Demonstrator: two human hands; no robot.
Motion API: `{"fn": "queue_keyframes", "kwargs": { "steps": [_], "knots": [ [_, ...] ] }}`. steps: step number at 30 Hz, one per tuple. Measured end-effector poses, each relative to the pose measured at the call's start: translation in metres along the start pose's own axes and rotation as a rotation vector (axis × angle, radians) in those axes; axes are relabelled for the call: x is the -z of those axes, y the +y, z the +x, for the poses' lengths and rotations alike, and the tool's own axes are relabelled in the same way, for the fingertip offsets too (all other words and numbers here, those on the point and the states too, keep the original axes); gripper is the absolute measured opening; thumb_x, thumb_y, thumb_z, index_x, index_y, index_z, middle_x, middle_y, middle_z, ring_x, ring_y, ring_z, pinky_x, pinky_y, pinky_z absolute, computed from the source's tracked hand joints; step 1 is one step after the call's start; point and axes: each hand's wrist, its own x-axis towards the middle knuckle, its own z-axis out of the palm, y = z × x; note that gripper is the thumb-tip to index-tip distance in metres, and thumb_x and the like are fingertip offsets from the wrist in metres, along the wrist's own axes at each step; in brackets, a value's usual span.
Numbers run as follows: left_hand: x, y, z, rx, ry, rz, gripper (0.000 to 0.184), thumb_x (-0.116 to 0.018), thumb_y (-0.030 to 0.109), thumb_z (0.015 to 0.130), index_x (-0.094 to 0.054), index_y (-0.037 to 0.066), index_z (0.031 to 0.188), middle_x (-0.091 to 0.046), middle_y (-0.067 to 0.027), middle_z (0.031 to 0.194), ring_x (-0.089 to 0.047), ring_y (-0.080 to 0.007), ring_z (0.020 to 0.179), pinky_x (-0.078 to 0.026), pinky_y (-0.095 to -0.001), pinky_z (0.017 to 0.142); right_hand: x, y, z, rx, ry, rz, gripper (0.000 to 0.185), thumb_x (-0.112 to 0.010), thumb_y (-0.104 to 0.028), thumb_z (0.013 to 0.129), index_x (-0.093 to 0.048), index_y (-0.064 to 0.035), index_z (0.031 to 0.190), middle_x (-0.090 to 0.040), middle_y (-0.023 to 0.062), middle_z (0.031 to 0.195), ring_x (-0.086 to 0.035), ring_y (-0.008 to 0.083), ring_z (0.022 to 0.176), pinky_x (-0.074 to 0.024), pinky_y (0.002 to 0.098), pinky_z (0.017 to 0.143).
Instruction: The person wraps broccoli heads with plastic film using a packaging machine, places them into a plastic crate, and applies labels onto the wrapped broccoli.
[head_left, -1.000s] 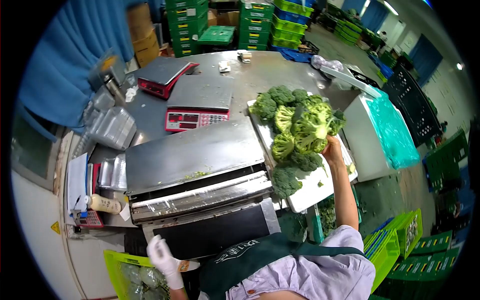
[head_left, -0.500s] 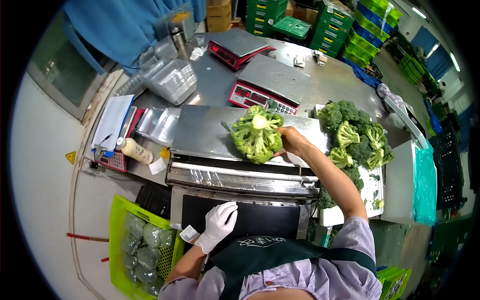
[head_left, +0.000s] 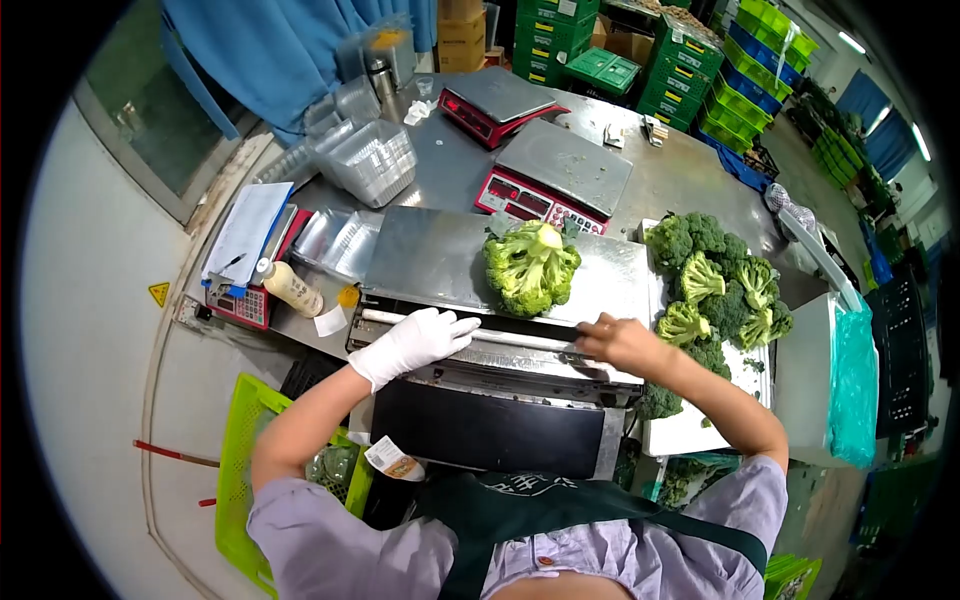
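Observation:
A broccoli head (head_left: 532, 268) lies stem up on the metal plate (head_left: 420, 245) of a film-wrapping machine. Below it, my left hand (head_left: 418, 343), in a white glove, is at the left part of the white roller (head_left: 520, 340), fingers pressed together and pointing right. At the roller's right end is my bare right hand (head_left: 625, 345), its fingertips pinched and slightly blurred. Whatever either hand holds is too thin or hidden to make out. Shiny clear film (head_left: 500, 355) shows by the roller. The dark pad (head_left: 490, 425) lies nearer to me.
More broccoli (head_left: 705, 275) fills a white tray (head_left: 665, 435) on the right. Two red scales (head_left: 545, 200) (head_left: 480, 115) stand behind the plate. Clear plastic boxes (head_left: 365, 165), a bottle (head_left: 290, 287) and a clipboard (head_left: 245, 235) are on the left. A green crate (head_left: 235, 480) sits at lower left.
My right hand has let go of the broccoli, which now rests on the plate, and moved down to the roller. My gloved left hand has moved up from the dark pad to the roller.

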Motion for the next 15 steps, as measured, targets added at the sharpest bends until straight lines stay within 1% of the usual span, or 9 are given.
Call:
{"fn": "queue_keyframes", "kwargs": {
  "steps": [1, 4, 6, 8, 10, 11, 12, 13, 15],
  "knots": [
    [-0.004, -0.002, 0.001, -0.04, -0.019, 0.031, 0.016, -0.059, 0.016, 0.076, -0.06, 0.012, 0.091, -0.059, -0.0002, 0.106, -0.055, -0.0149, 0.07, -0.047, -0.0278, 0.055, -0.002, -0.011, -0.002, 0.064, -0.019, -0.063, 0.028, -0.06, -0.009, 0.075, -0.062, -0.0092, 0.102, -0.055, 0.008, 0.122, -0.056, 0.0205, 0.096, -0.0544, 0.0302, 0.059],
    [-0.009, -0.003, 0.001, -0.023, -0.1, -0.017, 0.014, -0.06, 0.016, 0.074, -0.06, 0.011, 0.087, -0.059, 0.0004, 0.099, -0.056, -0.0163, 0.071, -0.049, -0.0291, 0.055, -0.011, -0.018, -0.004, 0.07, 0.055, -0.038, 0.018, -0.058, -0.014, 0.077, -0.063, -0.0064, 0.092, -0.058, 0.0065, 0.116, -0.055, 0.0193, 0.088, -0.0541, 0.0305, 0.064],
    [-0.008, 0.004, -0.007, 0.203, 0.022, -0.283, 0.005, -0.058, 0.01, 0.078, -0.058, 0.01, 0.084, -0.058, -0.0028, 0.089, -0.058, -0.0227, 0.074, -0.049, -0.0315, 0.06, -0.008, -0.025, -0.01, -0.078, 0.161, 0.105, 0.013, -0.059, -0.014, 0.076, -0.062, -0.0095, 0.087, -0.062, 0.0054, 0.095, -0.056, 0.0222, 0.083, -0.051, 0.0321, 0.061],
    [0.01, 0.018, -0.013, 0.476, -0.052, -0.718, 0.004, -0.055, 0.008, 0.083, -0.056, 0.008, 0.087, -0.057, -0.0054, 0.085, -0.057, -0.0223, 0.073, -0.047, -0.0316, 0.063, -0.015, -0.044, -0.029, -0.333, 0.095, 0.269, 0.009, -0.059, -0.014, 0.078, -0.061, -0.0109, 0.086, -0.063, 0.008, 0.086, -0.057, 0.025, 0.076, -0.0493, 0.0343, 0.058],
    [0.058, 0.031, -0.018, 0.606, -0.178, -0.963, 0.003, -0.054, 0.006, 0.084, -0.053, 0.004, 0.086, -0.053, -0.0066, 0.079, -0.054, -0.0177, 0.072, -0.045, -0.0305, 0.07, 0.013, -0.069, -0.047, -0.527, 0.087, 0.707, 0.008, -0.055, -0.01, 0.087, -0.06, -0.0078, 0.092, -0.061, 0.0118, 0.067, -0.06, 0.0274, 0.056, -0.0474, 0.0355, 0.051],
    [0.072, 0.029, -0.022, 0.553, -0.2, -1.058, 0.004, -0.054, 0.006, 0.084, -0.053, 0.003, 0.086, -0.053, -0.0068, 0.08, -0.055, -0.0183, 0.073, -0.045, -0.0306, 0.072, 0.038, -0.076, -0.052, -0.574, 0.117, 0.866, 0.009, -0.053, -0.008, 0.089, -0.06, -0.0061, 0.095, -0.061, 0.0102, 0.061, -0.061, 0.0213, 0.05, -0.0469, 0.0303, 0.048],
    [0.084, 0.027, -0.026, 0.499, -0.223, -1.153, 0.004, -0.054, 0.007, 0.084, -0.053, 0.003, 0.085, -0.054, -0.0069, 0.081, -0.056, -0.0188, 0.074, -0.045, -0.0307, 0.073, 0.074, -0.082, -0.054, -0.655, 0.038, 1.04, 0.009, -0.051, -0.008, 0.092, -0.059, -0.0038, 0.095, -0.063, 0.008, 0.063, -0.061, 0.0134, 0.05, -0.0466, 0.0263, 0.047],
    [0.109, 0.026, -0.019, 0.417, -0.166, -1.191, 0.004, -0.054, 0.007, 0.084, -0.053, 0.003, 0.085, -0.055, -0.007, 0.084, -0.056, -0.019, 0.078, -0.045, -0.0312, 0.077, 0.105, -0.086, -0.057, -0.633, 0.069, 1.124, 0.009, -0.049, -0.004, 0.092, -0.055, -0.0023, 0.086, -0.068, 0.009, 0.08, -0.06, 0.01, 0.048, -0.0479, 0.0226, 0.043],
    [0.168, 0.017, -0.005, 0.311, 0.026, -1.217, 0.004, -0.054, 0.007, 0.084, -0.053, 0.003, 0.084, -0.056, -0.0075, 0.089, -0.057, -0.0192, 0.087, -0.045, -0.0316, 0.086, 0.146, -0.085, -0.063, -0.52, 0.401, 1.236, 0.004, -0.05, -0.003, 0.09, -0.052, -0.0024, 0.086, -0.067, 0.0168, 0.088, -0.062, 0.0145, 0.05, -0.0493, 0.0238, 0.04]
  ]
}}
